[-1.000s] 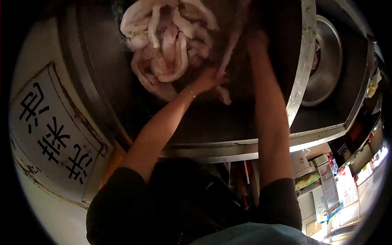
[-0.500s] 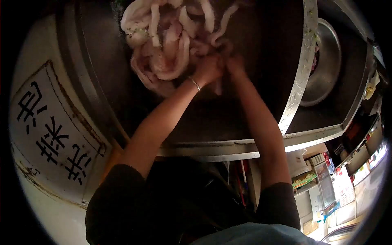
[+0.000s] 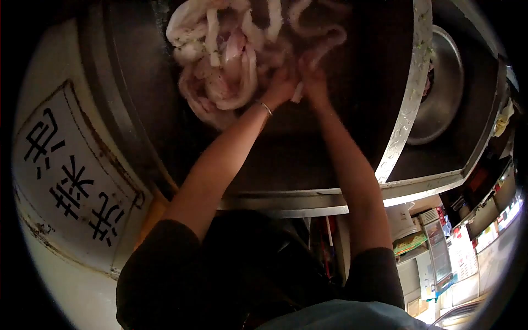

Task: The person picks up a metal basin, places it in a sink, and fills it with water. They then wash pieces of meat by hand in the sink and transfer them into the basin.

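Observation:
A pale, ruffled length of intestine [image 3: 334,39] winds through murky water in the sink and runs down into my hands. My left hand [image 3: 282,87], with a bangle at the wrist, is closed around part of it. Close beside it, my right hand [image 3: 314,82] grips the same length, fingers partly blurred under the water. A short pale end pokes out below, between the two hands. To the left of my hands lies a large heap of pinkish-white intestines [image 3: 220,82], partly above the water.
A metal divider [image 3: 404,110] separates this basin from a second one on the right, where a round steel bowl [image 3: 440,104] stands. The sink's front rim [image 3: 286,201] runs beneath my forearms. A sign with black characters [image 3: 77,170] is on the left. Shelves with goods [image 3: 434,236] stand lower right.
Both hands have shifted slightly, and their fingers now point more upward. The strand above my right hand has swung right into a wider bend. The heap stays nearly in place.

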{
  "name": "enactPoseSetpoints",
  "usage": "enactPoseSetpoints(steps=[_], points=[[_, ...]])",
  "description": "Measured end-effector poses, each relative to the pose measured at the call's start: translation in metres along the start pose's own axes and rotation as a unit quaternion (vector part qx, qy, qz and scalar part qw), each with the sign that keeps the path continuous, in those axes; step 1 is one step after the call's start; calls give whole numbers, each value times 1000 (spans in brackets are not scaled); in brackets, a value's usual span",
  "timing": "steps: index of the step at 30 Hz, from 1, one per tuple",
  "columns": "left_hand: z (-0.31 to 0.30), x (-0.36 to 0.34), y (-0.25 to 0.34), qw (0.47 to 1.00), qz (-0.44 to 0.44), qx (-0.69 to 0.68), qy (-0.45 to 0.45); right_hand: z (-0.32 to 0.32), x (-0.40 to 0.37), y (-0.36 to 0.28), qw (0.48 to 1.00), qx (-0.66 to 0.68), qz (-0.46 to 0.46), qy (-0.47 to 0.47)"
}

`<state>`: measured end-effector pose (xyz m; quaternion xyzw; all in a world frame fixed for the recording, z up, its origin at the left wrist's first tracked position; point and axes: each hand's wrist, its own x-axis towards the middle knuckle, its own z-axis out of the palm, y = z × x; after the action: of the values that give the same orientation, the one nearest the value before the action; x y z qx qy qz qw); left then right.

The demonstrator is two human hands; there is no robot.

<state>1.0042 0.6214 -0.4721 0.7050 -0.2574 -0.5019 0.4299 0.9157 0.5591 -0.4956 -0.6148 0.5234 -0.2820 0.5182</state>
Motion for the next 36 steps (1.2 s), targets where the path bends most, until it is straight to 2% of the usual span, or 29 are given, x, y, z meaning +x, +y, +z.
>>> enactPoseSetpoints(steps=[3, 4, 5, 6, 7, 8, 9, 11, 12, 14, 15, 17, 18, 19, 20, 21, 22, 23, 24, 25, 27, 28, 29, 30, 31, 32, 33, 35, 36], points=[[8, -1, 10, 999, 42, -8, 25, -9, -4, -4, 984, -108, -68, -121], [10, 0, 6, 999, 42, -6, 23, -11, 11, -18, 984, -139, -14, -106], [12, 0, 2, 994, -15, -104, -20, -11, 21, -26, 980, -169, 42, -91], [11, -1, 0, 987, -44, -151, -42, -10, 28, -20, 981, -167, 44, -90], [10, -1, 1, 976, -74, -196, -62, -11, 38, -11, 970, -226, 42, -73], [9, -3, 3, 973, -76, -203, -75, -13, 46, -3, 956, -285, 41, -58], [7, -4, 8, 970, -78, -211, -88, -15, 53, 2, 956, -284, 42, -57], [4, -9, 18, 963, -82, -229, -115, -20, 65, 9, 989, -88, 115, 19], [3, -11, 20, 959, -84, -238, -126, -21, 71, 10, 987, 12, 148, 57], [1, -16, 25, 947, -95, -284, -118, -22, 78, 11, 947, 210, 208, 128], [1, -16, 26, 932, -105, -328, -112, -21, 72, 13, 947, 209, 207, 126], [0, -12, 0, 927, -138, -323, -132, -18, 40, 13, 995, -8, 99, -11], [3, -13, -6, 923, -156, -321, -142, -17, 29, -5, 995, -10, 98, -14], [6, -13, -12, 920, -173, -318, -151, -15, 21, -32, 979, -35, 181, -90], [14, -15, -11, 923, -135, -340, -123, -14, 17, -47, 949, -59, 261, -164], [19, -16, -12, 923, -97, -359, -94, -16, 20, -25, 949, -57, 261, -164], [20, -15, -21, 925, -98, -356, -93, -19, 27, 16, 931, -315, 1, -183], [21, -13, -36, 973, 40, -213, -76, -19, 33, 46, 788, -530, -260, -175], [18, -14, -41, 982, 109, -136, -73, -18, 38, 51, 791, -527, -259, -174], [16, -15, -46, 981, 177, -60, -59, -18, 43, 57, 775, -533, -318, -121], [6, -22, -52, 985, 69, 98, -121, -19, 46, 60, 754, -535, -376, -69], [1, -26, -49, 978, 34, 152, -142, -19, 49, 45, 767, -564, -283, -118], [-2, -31, -45, 934, 68, 290, -198, -18, 53, 28, 770, -587, -187, -165], [-6, -39, -45, 903, 82, 357, -225, -22, 58, 25, 770, -587, -188, -165], [-9, -47, -45, 867, 101, 420, -250, -29, 66, 27, 735, -630, -144, -206], [-13, -56, -48, 914, 103, 328, -215, -36, 75, 28, 695, -668, -100, -247], [-15, -59, -50, 950, 106, 233, -178, -44, 81, 43, 694, -670, -101, -246], [-13, -54, -46, 968, 96, 185, -141, -56, 83, 81, 877, -440, -146, -126], [-12, -48, -41, 981, 88, 138, -105, -57, 77, 73, 876, -441, -148, -127]])
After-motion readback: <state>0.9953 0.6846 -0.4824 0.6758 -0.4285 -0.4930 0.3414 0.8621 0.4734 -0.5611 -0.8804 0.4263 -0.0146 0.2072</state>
